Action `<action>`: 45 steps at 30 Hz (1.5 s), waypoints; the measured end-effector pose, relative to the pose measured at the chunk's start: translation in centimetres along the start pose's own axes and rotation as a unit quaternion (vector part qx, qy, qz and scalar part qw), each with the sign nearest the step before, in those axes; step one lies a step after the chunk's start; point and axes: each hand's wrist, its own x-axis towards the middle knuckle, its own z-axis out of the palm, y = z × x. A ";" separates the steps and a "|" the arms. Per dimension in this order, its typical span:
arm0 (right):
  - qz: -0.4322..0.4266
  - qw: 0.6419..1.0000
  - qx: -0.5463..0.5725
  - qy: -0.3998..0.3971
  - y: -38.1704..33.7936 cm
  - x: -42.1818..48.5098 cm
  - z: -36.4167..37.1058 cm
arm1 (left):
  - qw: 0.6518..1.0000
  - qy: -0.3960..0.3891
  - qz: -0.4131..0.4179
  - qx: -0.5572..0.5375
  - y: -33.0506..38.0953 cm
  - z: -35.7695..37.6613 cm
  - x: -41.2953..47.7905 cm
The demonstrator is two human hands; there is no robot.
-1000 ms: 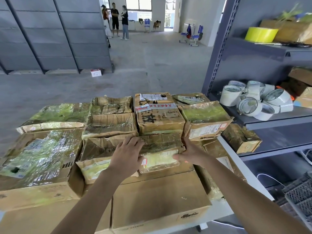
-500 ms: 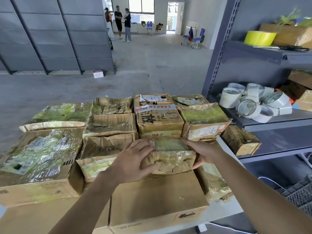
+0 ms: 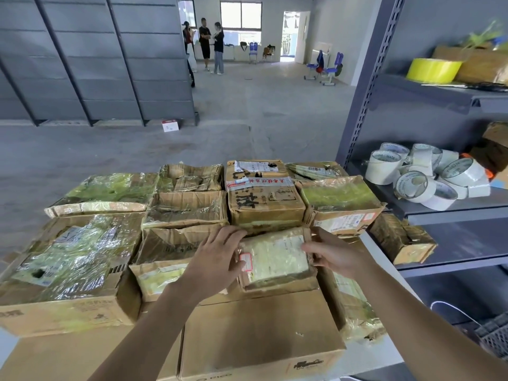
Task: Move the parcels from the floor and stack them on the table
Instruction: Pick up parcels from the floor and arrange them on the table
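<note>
A small taped cardboard parcel [image 3: 277, 259] with a pale label face up lies on top of a large plain box [image 3: 258, 328] at the front of the table. My left hand [image 3: 214, 264] grips its left side and my right hand [image 3: 335, 255] grips its right side. Around it the white table [image 3: 384, 350] carries several tape-wrapped parcels: a big one [image 3: 68, 268] at the left, one with black writing [image 3: 264, 199] just behind my hands, and one with a shipping label [image 3: 341, 204] at the right.
A grey metal shelf rack [image 3: 439, 204] stands close on the right, holding white tape rolls [image 3: 428, 177], a yellow roll [image 3: 433, 69] and a parcel [image 3: 401, 240] on a lower shelf. Bare concrete floor lies beyond. Three people [image 3: 206, 45] stand far off.
The small parcel has been turned over between my hands, so that its pale labelled face now looks up. Both hands stay on its sides.
</note>
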 end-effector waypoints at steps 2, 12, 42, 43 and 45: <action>-0.029 0.999 -0.011 -0.008 0.7 0.0 0.3 | 0.999 -0.003 -0.018 0.028 0.0 0.1 0.2; -0.031 0.962 -0.269 0.030 0.4 0.5 1.8 | 0.985 0.026 0.027 0.169 -0.3 1.5 0.7; -0.049 0.875 -0.416 0.242 -3.6 -5.5 8.6 | 0.993 0.011 0.054 0.109 0.1 -0.5 -0.7; -0.053 0.868 -0.425 0.251 -3.5 -6.0 9.0 | 0.993 0.018 0.052 0.107 0.4 -1.0 -1.1; -0.064 0.861 -0.440 0.247 -3.4 -7.0 9.9 | 0.993 0.027 0.039 0.104 1.0 -1.9 -2.4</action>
